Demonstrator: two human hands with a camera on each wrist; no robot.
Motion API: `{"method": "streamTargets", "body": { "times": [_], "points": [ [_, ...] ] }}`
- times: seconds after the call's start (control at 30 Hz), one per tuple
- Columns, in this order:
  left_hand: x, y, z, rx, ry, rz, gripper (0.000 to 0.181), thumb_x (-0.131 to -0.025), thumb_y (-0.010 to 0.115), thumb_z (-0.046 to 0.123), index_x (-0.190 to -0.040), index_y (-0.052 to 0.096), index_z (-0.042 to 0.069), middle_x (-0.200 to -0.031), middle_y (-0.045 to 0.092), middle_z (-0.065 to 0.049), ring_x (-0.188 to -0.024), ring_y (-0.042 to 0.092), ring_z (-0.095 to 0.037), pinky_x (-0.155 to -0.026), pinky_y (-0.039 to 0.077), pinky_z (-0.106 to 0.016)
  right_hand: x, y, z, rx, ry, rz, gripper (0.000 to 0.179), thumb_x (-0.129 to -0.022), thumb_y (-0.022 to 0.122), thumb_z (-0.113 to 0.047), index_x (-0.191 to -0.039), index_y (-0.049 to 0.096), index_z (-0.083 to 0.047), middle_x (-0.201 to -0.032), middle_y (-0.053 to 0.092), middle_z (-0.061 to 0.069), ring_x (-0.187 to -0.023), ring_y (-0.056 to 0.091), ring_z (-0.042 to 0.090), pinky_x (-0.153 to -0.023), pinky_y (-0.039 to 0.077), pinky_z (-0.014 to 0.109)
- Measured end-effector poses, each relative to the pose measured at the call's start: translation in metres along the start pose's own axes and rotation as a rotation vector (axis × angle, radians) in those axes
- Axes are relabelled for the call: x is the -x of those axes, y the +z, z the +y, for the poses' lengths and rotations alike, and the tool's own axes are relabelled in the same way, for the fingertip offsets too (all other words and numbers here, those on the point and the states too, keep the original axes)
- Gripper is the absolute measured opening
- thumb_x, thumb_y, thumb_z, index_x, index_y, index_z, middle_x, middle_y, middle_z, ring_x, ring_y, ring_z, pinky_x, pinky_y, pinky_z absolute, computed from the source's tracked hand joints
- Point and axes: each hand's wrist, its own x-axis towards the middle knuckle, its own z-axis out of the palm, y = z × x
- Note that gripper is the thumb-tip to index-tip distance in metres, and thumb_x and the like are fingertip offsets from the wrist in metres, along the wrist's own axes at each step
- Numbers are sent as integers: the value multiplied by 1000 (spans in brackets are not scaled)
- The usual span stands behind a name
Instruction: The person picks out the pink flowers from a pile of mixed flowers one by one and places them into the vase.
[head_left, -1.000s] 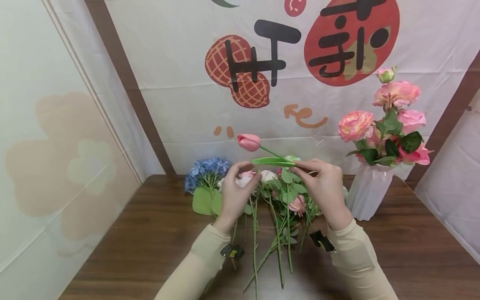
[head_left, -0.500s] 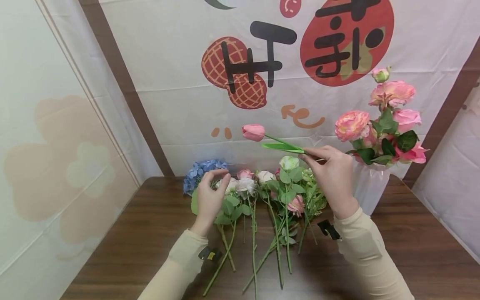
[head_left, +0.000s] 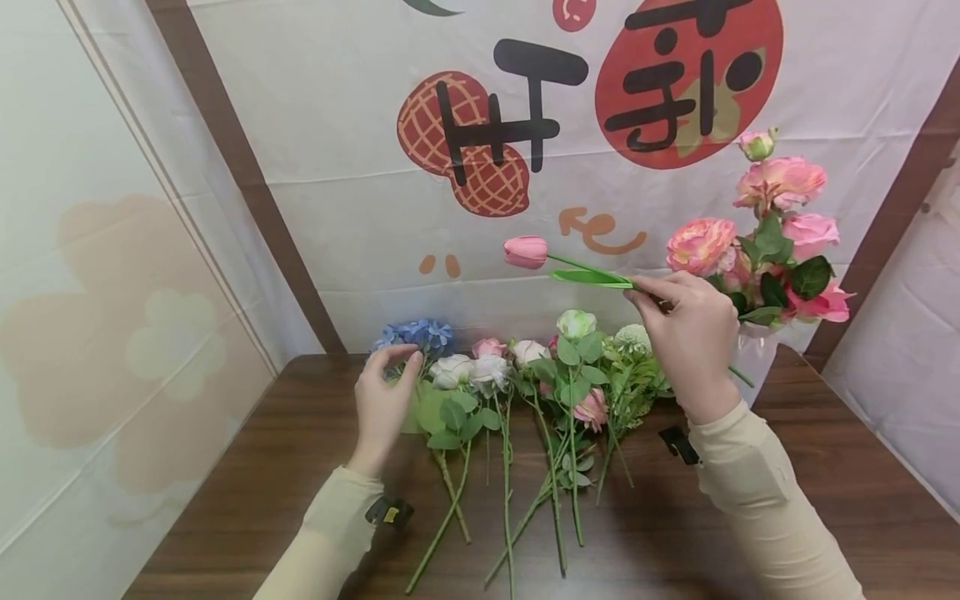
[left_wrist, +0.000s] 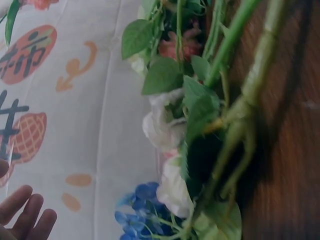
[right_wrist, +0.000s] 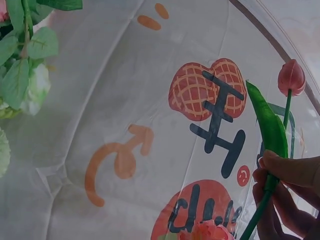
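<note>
A pink tulip (head_left: 525, 252) with green leaves is pinched at its stem by my right hand (head_left: 686, 346), left of the vase flowers. In the right wrist view the thumb and fingers close round the green stem (right_wrist: 262, 210), and the tulip leaf (right_wrist: 270, 120) stands up beside the bloom. My left hand (head_left: 386, 408) holds nothing, its fingers loosely bent in front of the blue hydrangea (head_left: 423, 335). Its fingertips (left_wrist: 30, 215) show at the lower left of the left wrist view. A white vase (head_left: 752, 358) with pink flowers (head_left: 783, 183) stands behind the right hand, partly hidden by it.
Several cut flowers lie across the wooden table (head_left: 255, 492), among them white roses (head_left: 452, 371), a pale green rose (head_left: 576, 323) and leafy greenery (head_left: 633, 379). Their stems point toward the front. A printed cloth (head_left: 360, 242) hangs behind the table.
My left hand has let go of the tulip's leaf and moved left and down. The right hand has carried the tulip right and upward, toward the vase.
</note>
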Motion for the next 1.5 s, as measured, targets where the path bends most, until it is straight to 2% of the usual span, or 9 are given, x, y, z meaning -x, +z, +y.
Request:
{"method": "streamTargets", "body": {
  "times": [0.07,0.23,0.4,0.5,0.77,0.97,1.3,1.5],
  "points": [
    [1,-3,-3,-12,-13,-2,26,-89,66,26,-108,67,8,-109,64,-9,-105,58,-23,-98,39,-43,-2,0,1,-5,-1,3,19,-79,77,-18,-96,77,-11,-89,73,11,-76,66,28,-57,46,40],
    [4,-10,-12,-51,-19,-5,27,-90,65,28,-108,67,8,-109,64,-8,-103,58,-22,-92,41,-39,-6,0,3,11,-5,21,17,-80,77,-20,-95,78,-13,-84,73,11,-73,65,28,-57,45,41],
    [6,-17,-21,-94,-24,8,26,-90,64,29,-108,67,10,-110,64,-7,-102,59,-20,-81,42,-32,-11,3,5,5,-18,90,15,-79,77,-19,-93,78,-12,-78,71,12,-69,62,29,-55,43,42],
    [7,-20,-25,-117,-33,12,27,-90,64,31,-108,67,11,-110,64,-6,-102,59,-19,-79,41,-29,-13,4,7,-9,-30,130,15,-80,76,-19,-92,78,-11,-78,71,12,-68,61,29,-56,40,40],
    [8,-30,-31,-120,-66,17,27,-91,64,31,-108,67,10,-111,63,-7,-106,58,-21,-88,43,-36,-19,4,11,-46,-54,227,15,-85,72,-22,-95,77,-12,-80,71,13,-73,61,31,-63,44,41],
    [8,-35,-37,-137,-63,29,28,-91,63,33,-108,67,11,-111,63,-8,-106,58,-24,-88,43,-38,-25,5,9,-74,-65,289,16,-86,70,-25,-96,77,-14,-79,71,13,-72,60,30,-66,42,40],
    [9,-46,-42,-167,-64,45,27,-90,65,29,-108,68,9,-114,63,-11,-114,56,-28,-99,37,-45,-34,7,12,-81,-96,324,19,-87,68,-25,-94,77,-10,-79,71,15,-71,61,31,-65,43,38],
    [10,-53,-50,-205,-56,70,24,-89,65,23,-107,68,7,-112,64,-13,-115,55,-31,-99,37,-46,-36,9,16,-85,-101,362,18,-87,69,-24,-93,77,-9,-78,71,16,-70,62,31,-67,46,39]
  ]
}}
